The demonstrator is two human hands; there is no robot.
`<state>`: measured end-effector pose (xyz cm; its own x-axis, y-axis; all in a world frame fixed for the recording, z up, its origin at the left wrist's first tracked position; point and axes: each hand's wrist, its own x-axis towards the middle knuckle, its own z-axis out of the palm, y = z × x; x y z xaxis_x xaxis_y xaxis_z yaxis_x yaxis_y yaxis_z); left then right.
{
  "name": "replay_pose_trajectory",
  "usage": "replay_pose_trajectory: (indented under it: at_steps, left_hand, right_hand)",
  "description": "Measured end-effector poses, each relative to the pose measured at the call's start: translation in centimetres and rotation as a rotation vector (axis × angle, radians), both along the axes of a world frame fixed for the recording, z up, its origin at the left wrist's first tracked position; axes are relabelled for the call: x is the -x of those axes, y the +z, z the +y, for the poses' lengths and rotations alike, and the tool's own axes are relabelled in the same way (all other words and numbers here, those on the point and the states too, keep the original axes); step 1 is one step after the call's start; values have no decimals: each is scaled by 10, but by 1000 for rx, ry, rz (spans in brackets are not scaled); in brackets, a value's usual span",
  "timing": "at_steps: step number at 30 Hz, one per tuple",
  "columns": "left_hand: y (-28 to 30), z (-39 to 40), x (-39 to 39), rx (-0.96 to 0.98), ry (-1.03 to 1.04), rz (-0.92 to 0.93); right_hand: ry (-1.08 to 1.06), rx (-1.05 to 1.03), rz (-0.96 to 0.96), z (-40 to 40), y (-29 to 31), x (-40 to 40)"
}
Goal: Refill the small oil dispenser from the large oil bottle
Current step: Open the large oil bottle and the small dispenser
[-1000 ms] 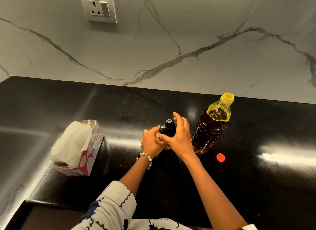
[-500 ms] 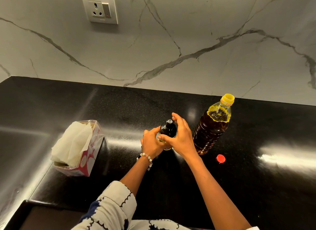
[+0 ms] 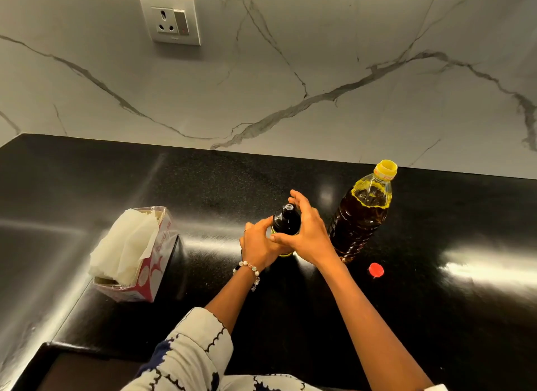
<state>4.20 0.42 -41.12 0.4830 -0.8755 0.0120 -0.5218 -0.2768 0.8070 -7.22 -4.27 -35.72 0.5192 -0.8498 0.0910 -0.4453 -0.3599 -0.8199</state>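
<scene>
The small dark oil dispenser (image 3: 286,220) stands upright on the black counter (image 3: 436,318). My left hand (image 3: 258,243) wraps its lower body. My right hand (image 3: 305,230) holds its right side, fingers curled up by the black top. Just to the right stands the large oil bottle (image 3: 361,216), full of amber oil, with a yellow open neck. Its red cap (image 3: 376,270) lies loose on the counter near the bottle's base.
A tissue box (image 3: 133,251) with white tissues sticking out sits at the left. A marble backsplash with a wall socket (image 3: 170,18) rises behind. The counter's front edge runs along the lower left.
Both hands stay on the dispenser; my right hand's fingers have shifted slightly around its top. The bottle and cap have not moved.
</scene>
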Motion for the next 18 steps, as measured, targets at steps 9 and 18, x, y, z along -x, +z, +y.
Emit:
replay_pose_trajectory:
  at_steps: [9, 18]
  left_hand:
    - [-2, -1, 2, -18, 38, 7]
    - [1, 0, 2, -16, 17, -19]
  right_hand:
    - [-140, 131, -1, 8, -3, -8]
    - [-104, 65, 43, -1, -6, -4]
